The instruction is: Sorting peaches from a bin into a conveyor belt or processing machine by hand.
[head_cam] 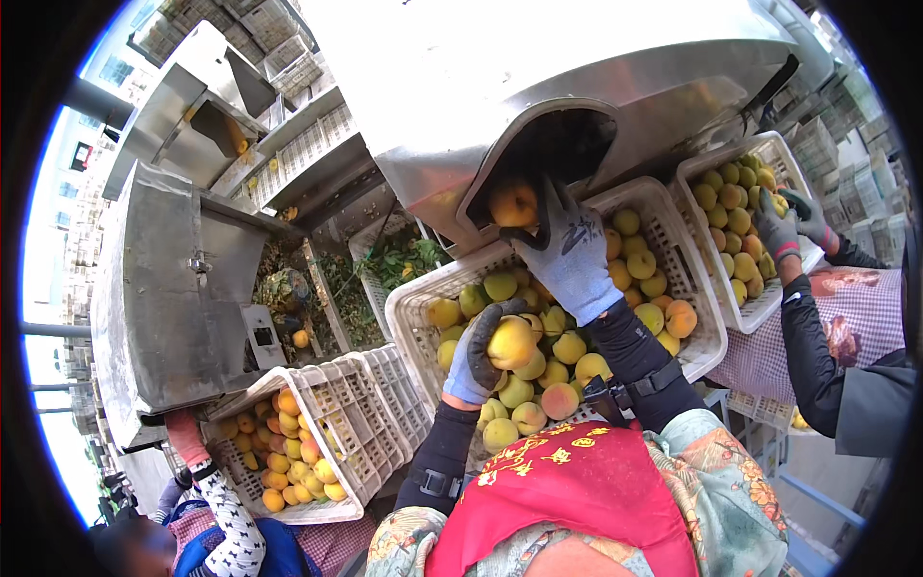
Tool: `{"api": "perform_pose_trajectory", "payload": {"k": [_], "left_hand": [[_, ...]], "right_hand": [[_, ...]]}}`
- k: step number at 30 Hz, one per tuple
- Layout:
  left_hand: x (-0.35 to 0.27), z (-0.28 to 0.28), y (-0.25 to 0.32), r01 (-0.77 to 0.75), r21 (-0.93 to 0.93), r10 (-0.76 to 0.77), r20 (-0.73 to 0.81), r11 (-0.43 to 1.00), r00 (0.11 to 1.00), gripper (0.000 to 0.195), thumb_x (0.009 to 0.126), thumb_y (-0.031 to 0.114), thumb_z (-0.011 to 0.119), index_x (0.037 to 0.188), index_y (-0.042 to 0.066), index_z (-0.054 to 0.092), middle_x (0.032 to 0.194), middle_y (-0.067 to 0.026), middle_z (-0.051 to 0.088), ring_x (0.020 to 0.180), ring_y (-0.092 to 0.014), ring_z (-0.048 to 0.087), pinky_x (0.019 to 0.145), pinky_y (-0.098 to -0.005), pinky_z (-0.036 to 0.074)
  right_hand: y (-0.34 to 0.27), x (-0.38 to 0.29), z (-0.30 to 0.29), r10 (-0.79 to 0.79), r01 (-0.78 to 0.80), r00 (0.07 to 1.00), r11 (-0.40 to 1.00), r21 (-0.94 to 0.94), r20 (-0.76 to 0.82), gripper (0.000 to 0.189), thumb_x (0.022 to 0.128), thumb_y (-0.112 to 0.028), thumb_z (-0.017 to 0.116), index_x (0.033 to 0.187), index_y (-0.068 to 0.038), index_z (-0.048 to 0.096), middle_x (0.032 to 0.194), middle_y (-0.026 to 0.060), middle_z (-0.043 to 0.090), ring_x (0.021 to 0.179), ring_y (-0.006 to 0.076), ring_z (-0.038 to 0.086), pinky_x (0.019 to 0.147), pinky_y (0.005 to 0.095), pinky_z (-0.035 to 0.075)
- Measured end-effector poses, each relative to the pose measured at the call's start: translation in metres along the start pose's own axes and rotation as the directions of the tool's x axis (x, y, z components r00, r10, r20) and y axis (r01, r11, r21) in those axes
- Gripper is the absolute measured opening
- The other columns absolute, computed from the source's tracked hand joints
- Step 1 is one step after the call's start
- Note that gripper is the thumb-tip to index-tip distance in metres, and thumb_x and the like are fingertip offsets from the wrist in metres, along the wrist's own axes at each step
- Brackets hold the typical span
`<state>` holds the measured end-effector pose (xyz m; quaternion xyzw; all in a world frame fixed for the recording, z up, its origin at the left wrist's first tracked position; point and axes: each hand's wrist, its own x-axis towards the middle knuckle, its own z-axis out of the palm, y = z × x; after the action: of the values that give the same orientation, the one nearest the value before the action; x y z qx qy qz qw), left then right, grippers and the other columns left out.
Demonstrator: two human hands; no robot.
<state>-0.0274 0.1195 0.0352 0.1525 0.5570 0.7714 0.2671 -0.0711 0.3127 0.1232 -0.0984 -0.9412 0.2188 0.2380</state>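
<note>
My left hand (476, 355), in a blue and grey coated glove, holds a yellow peach (512, 342) above a white plastic crate (412, 317) of yellow-green peaches. At the mouth of a rounded metal chute (497, 155), my right hand (559, 241), gloved alike, reaches in and has its fingers against an orange peach (513, 203). The fingertips in the dark opening are partly hidden, so its grip is not clear. Peaches, some with a red blush, lie in the crate below both hands.
At the right, a co-worker's gloved hands (782, 223) are over another peach crate (806, 173). At the lower left, another person's arm (234, 519) reaches under a metal housing (166, 310) beside a crate of orange peaches (339, 513). Leaves fill a bin (360, 249) behind.
</note>
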Motion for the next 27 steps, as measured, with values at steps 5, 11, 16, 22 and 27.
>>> {"api": "perform_pose_trajectory", "payload": {"k": [5,11,16,22,27], "left_hand": [[0.02,0.012,0.0,0.313,-0.585,-0.268,0.164,0.748,0.949,0.052,0.098,0.04,0.046,0.133,0.002,0.047,0.121,-0.0173,0.058,0.111,-0.029,0.059,0.089,-0.0462,0.053],[0.005,-0.022,0.001,0.317,-0.806,-0.296,0.185,0.5,0.937,0.066,0.089,0.045,0.055,0.141,0.006,0.04,0.129,-0.0178,0.053,0.12,-0.035,0.051,0.091,-0.0531,0.05],[-0.01,-0.025,-0.007,0.32,-0.803,-0.376,0.13,0.503,0.918,0.065,0.088,0.042,0.056,0.139,0.005,0.042,0.127,-0.0143,0.055,0.118,-0.033,0.053,0.084,-0.053,0.053],[-0.02,-0.007,-0.018,0.288,-0.753,-0.34,0.09,0.591,0.936,0.054,0.088,0.03,0.06,0.135,0.007,0.045,0.133,-0.014,0.052,0.116,-0.033,0.056,0.084,-0.0517,0.055],[-0.038,-0.027,-0.023,0.191,-0.662,-0.318,-0.075,0.724,0.945,0.05,0.089,0.028,0.06,0.133,0.008,0.046,0.135,-0.0142,0.05,0.115,-0.034,0.056,0.086,-0.0504,0.055]], "right_hand": [[0.027,0.044,0.012,-0.114,0.102,0.991,0.981,-0.164,-0.067,0.064,0.077,-0.032,0.07,0.13,-0.003,0.05,0.121,0.0201,0.058,0.103,0.0355,0.061,0.089,0.0434,0.047],[0.048,-0.03,-0.033,-0.086,0.048,0.936,0.992,0.12,0.34,0.053,0.076,-0.037,0.069,0.117,-0.005,0.061,0.099,0.0173,0.067,0.092,0.0321,0.064,0.08,0.0397,0.051],[0.129,-0.146,-0.003,0.03,0.271,0.572,0.936,-0.223,0.82,0.054,0.079,-0.041,0.06,0.125,-0.012,0.061,0.136,0.0168,0.05,0.118,0.033,0.053,0.099,0.0461,0.04],[0.124,-0.145,0.014,0.064,0.436,0.305,0.877,-0.2,0.95,0.04,0.083,-0.027,0.056,0.114,-0.004,0.066,0.14,0.0186,0.043,0.129,0.0362,0.039,0.111,0.0451,0.026],[0.141,-0.148,-0.018,-0.076,-0.167,0.475,0.97,0.175,0.877,0.039,0.083,-0.021,0.059,0.117,-0.002,0.062,0.112,0.0155,0.063,0.117,0.0304,0.052,0.104,0.0397,0.038]]}}
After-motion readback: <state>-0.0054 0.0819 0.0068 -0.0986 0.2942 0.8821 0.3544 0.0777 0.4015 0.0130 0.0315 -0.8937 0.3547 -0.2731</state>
